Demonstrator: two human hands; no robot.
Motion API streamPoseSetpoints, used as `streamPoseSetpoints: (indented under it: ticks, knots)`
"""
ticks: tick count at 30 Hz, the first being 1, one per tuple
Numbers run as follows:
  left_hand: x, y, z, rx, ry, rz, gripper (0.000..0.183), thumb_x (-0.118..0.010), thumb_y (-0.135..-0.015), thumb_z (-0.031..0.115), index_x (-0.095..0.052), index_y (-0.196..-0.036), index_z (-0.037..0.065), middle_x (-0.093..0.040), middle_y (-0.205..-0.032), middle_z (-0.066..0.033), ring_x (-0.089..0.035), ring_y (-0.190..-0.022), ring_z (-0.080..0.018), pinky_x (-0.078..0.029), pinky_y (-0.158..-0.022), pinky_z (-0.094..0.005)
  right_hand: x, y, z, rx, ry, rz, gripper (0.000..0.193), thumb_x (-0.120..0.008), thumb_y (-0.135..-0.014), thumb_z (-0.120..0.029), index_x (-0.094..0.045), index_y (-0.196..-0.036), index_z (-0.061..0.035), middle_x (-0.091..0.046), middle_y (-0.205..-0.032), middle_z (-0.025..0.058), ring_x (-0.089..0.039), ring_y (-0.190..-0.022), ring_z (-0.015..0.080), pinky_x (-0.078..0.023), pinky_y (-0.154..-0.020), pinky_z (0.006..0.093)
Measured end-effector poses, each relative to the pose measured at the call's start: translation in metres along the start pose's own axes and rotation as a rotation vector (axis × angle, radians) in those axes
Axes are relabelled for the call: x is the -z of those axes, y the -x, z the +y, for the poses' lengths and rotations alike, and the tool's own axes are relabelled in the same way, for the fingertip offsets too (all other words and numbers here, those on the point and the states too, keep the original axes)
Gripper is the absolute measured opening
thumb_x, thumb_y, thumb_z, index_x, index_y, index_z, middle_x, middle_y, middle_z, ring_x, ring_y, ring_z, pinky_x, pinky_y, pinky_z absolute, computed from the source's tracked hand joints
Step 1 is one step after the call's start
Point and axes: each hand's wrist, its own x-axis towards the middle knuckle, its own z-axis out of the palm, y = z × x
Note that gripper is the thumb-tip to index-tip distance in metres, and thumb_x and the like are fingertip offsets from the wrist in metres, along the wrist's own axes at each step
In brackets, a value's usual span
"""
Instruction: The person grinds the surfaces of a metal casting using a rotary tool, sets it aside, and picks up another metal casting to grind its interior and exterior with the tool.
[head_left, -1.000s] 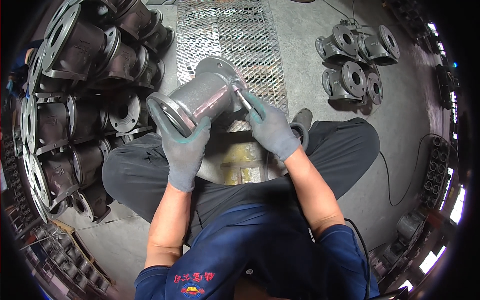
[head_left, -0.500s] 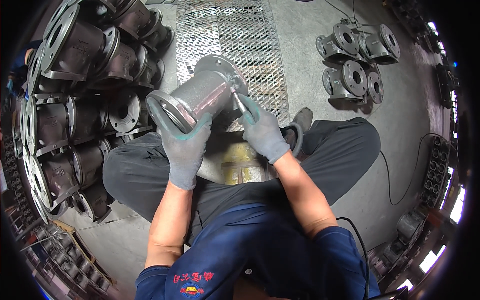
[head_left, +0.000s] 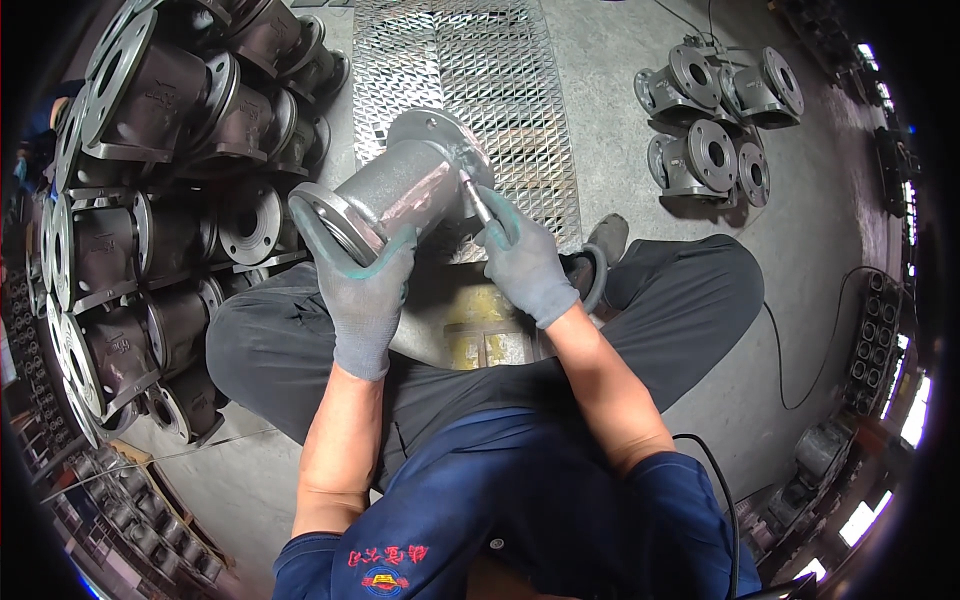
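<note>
A grey cast-metal valve body with a round flange at each end is tilted in front of me, its far end up and to the right. My left hand, in a grey glove with green-coated fingers, is closed around the rim of the near left flange. In my gloved right hand is a slim silver pen-shaped tool. Its tip meets the casting close to where the body joins the far flange. A pale pinkish strip runs along the body's side. What bears the casting from below is mostly hidden.
Stacked flanged castings rise close on my left. Several more castings stand on the floor at the far right. A metal grating lies ahead, a yellow-painted block between my legs. A black cable crosses the floor at right.
The valve body has shifted slightly left, along with my left hand. My right hand stays nearly in place, with the tool's tip still at the far flange's neck.
</note>
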Motion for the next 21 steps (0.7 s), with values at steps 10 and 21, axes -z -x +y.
streamPoseSetpoints:
  ticks: [10, 21]
  knots:
    - [0.002, -0.016, 0.010, 0.044, -0.007, -0.001, 0.115, -0.086, -0.089, 0.007, -0.011, -0.175, -0.010, -0.034, -0.175, -0.0235, -0.047, -0.151, -0.0248, -0.041, -0.125, -0.0346, 0.009, -0.009, -0.009, 0.020, 0.055, -0.025, 0.047, -0.060, -0.107, -0.012, -0.061, -0.155, -0.0112, -0.074, -0.122, 0.0224, -0.072, -0.109, 0.0405, -0.059, -0.098, 0.0472]
    - [0.015, -0.016, -0.009, 0.135, 0.120, -0.022, 0.025, -0.075, -0.096, 0.003, -0.081, -0.120, 0.002, -0.046, -0.161, -0.0446, -0.062, -0.141, -0.0479, -0.051, -0.116, -0.0421, -0.015, 0.004, 0.002, 0.073, 0.224, 0.092, 0.043, -0.062, -0.108, -0.015, -0.058, -0.148, -0.0038, -0.071, -0.126, 0.0282, -0.070, -0.116, 0.0484, -0.057, -0.103, 0.0532]
